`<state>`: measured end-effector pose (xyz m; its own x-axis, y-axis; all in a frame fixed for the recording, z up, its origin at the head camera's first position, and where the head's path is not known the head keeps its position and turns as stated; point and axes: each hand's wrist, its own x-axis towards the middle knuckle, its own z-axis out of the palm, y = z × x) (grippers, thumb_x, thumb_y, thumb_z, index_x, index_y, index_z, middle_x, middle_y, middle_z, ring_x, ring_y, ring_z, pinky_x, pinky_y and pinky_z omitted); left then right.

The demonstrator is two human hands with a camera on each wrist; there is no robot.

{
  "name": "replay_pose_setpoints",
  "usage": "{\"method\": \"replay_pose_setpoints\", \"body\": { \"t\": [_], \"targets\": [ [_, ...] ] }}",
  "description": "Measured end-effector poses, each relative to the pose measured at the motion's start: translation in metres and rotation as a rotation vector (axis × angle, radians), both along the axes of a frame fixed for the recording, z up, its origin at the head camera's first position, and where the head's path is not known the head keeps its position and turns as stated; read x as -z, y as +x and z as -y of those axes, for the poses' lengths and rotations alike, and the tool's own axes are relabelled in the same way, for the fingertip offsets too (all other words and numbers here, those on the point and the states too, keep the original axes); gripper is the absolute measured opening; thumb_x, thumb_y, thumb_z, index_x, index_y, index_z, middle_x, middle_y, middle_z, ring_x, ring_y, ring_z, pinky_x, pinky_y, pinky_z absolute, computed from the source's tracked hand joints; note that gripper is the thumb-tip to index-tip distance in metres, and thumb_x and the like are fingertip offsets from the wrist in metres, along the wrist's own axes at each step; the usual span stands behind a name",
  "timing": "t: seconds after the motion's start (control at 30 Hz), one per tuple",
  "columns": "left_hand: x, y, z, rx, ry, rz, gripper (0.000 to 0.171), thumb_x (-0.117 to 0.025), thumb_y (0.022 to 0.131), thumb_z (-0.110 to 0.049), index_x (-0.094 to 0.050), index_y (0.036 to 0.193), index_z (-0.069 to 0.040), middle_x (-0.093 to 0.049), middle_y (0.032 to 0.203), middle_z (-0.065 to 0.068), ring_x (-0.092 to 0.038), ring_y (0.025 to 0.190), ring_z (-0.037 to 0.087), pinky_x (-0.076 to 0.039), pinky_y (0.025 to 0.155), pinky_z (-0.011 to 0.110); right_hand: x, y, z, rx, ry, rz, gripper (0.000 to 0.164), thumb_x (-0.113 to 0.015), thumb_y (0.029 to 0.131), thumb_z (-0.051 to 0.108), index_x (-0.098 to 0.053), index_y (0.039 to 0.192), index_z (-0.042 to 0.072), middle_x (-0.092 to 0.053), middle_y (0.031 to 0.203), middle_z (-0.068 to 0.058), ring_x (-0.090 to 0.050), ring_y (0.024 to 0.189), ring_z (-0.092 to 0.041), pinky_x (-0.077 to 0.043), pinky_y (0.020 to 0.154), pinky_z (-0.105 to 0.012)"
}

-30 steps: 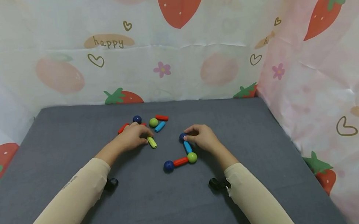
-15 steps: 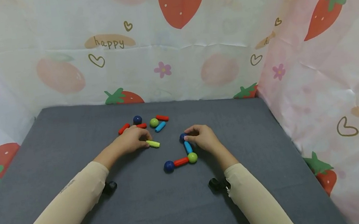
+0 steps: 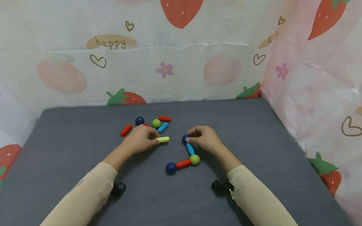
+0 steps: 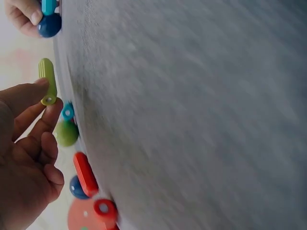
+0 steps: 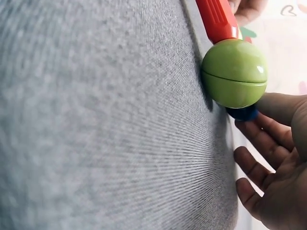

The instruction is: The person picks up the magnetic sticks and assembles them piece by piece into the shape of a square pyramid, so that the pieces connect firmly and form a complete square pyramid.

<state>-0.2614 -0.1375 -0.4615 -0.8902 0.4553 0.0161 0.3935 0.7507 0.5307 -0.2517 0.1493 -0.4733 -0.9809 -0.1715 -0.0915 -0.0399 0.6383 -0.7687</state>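
Between thumb and fingers my left hand (image 3: pixel 141 138) pinches a yellow-green magnetic rod (image 4: pixel 47 80), its free end pointing right toward the other hand. My right hand (image 3: pixel 205 139) pinches a dark blue ball (image 3: pixel 185 139) at the far end of a joined chain. From that ball a light blue rod (image 3: pixel 190 149) runs to a green ball (image 5: pixel 235 73), then a red rod (image 3: pixel 183 163) leads to another dark blue ball (image 3: pixel 171 168). In the right wrist view the green ball largely hides the held blue ball.
Behind the left hand lie loose pieces: a dark blue ball (image 3: pixel 139 120), a green ball (image 3: pixel 156 123), a light blue rod (image 3: pixel 163 127) and several red rods (image 3: pixel 126 130). The grey-covered table (image 3: pixel 165 211) meets a strawberry-print curtain (image 3: pixel 180 79) at the back.
My left hand has lifted the yellow-green rod, turned it to point sideways and brought it right, nearer the chain. The right hand stays at the blue ball.
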Motion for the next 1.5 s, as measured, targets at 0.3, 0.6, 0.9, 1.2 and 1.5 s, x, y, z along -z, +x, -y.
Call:
{"method": "replay_pose_setpoints", "body": {
  "t": [0.3,0.6,0.9,1.2,1.5],
  "targets": [
    [0.0,-0.004,-0.027,0.016,0.002,0.048,0.011,-0.076,0.095,-0.025,-0.078,0.103,-0.019,-0.074,0.099,-0.003,-0.066,0.094,0.015,-0.055,0.087,0.037,-0.003,0.004,-0.001,0.008,0.018,0.007,0.024,-0.08,0.091,0.033,-0.076,0.111,0.021,-0.073,0.11,0.0,-0.065,0.102,-0.021,-0.053,0.089,-0.042],
    [0.001,-0.006,-0.043,0.012,-0.016,0.033,0.008,-0.078,0.093,-0.026,-0.078,0.098,-0.02,-0.073,0.095,-0.005,-0.064,0.088,0.014,-0.054,0.084,0.036,-0.003,0.004,-0.005,0.017,0.027,0.014,0.025,-0.08,0.09,0.034,-0.075,0.112,0.021,-0.073,0.11,0.001,-0.065,0.101,-0.021,-0.053,0.089,-0.042],
    [0.003,-0.004,-0.054,0.029,0.019,0.095,0.011,-0.077,0.094,-0.026,-0.078,0.101,-0.017,-0.073,0.094,-0.004,-0.064,0.084,0.013,-0.054,0.079,0.034,-0.005,0.006,-0.005,0.017,0.015,0.006,0.025,-0.08,0.091,0.031,-0.076,0.112,0.018,-0.073,0.107,-0.001,-0.065,0.097,-0.02,-0.053,0.085,-0.041],
    [0.001,0.001,-0.055,0.027,0.09,0.175,0.009,-0.078,0.093,-0.024,-0.078,0.097,-0.016,-0.074,0.088,-0.004,-0.062,0.072,0.012,-0.052,0.067,0.028,-0.003,0.006,-0.006,0.02,0.015,0.015,0.027,-0.08,0.091,0.032,-0.075,0.114,0.018,-0.073,0.109,-0.001,-0.066,0.099,-0.02,-0.053,0.087,-0.041],
    [0.001,0.002,-0.053,0.032,0.091,0.181,0.01,-0.076,0.095,-0.024,-0.078,0.101,-0.016,-0.074,0.091,-0.003,-0.063,0.073,0.012,-0.053,0.067,0.029,0.0,0.004,-0.005,0.02,0.011,0.012,0.026,-0.08,0.091,0.032,-0.076,0.113,0.02,-0.074,0.109,0.0,-0.066,0.099,-0.019,-0.054,0.088,-0.041]
  ]
}}
